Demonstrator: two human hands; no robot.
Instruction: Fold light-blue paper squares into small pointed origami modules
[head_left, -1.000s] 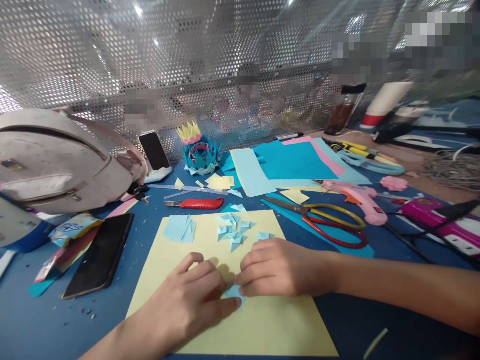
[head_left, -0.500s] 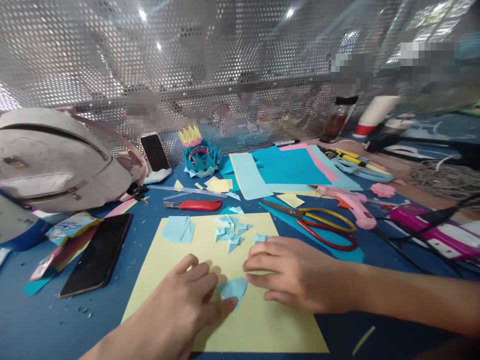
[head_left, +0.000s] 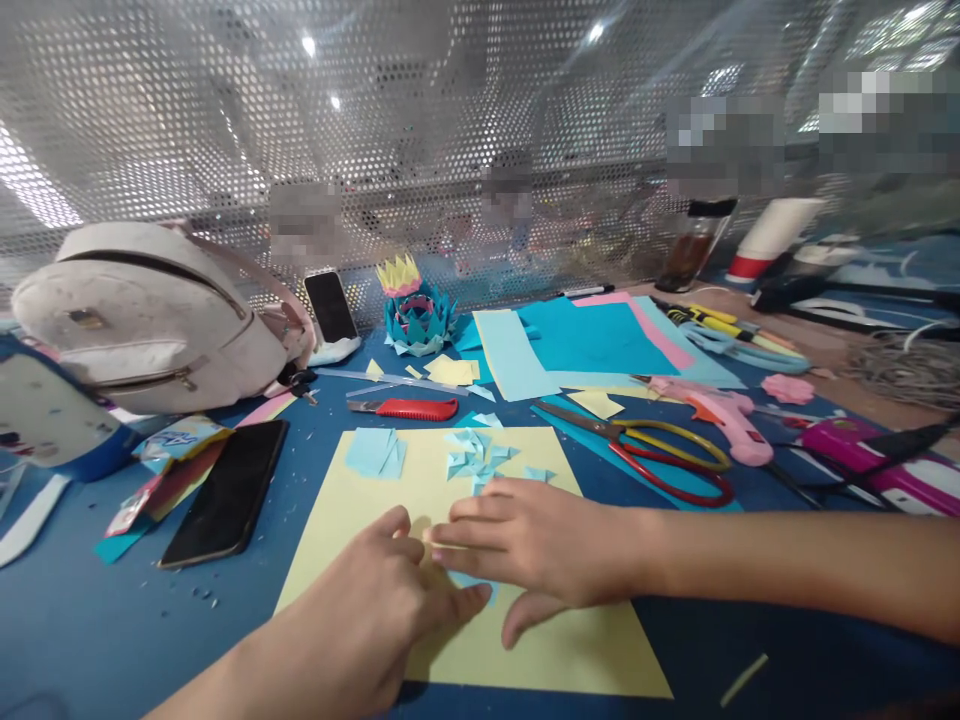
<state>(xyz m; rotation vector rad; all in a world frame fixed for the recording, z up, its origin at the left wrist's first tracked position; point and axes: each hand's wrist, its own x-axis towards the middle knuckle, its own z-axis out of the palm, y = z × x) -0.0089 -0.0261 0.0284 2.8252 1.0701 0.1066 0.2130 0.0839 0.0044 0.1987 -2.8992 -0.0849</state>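
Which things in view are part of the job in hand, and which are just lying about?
In the job, by the look of it:
left hand and right hand
light-blue paper at their fingers
yellow sheet beneath
folded light-blue pieces

Apparently just lying about:
backpack
flat black phone
glue gun
red cutter
scissors

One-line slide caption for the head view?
Left hand and right hand over a partly hidden piece of blue paper on a yellow sheet, scissors and red cutter nearby.
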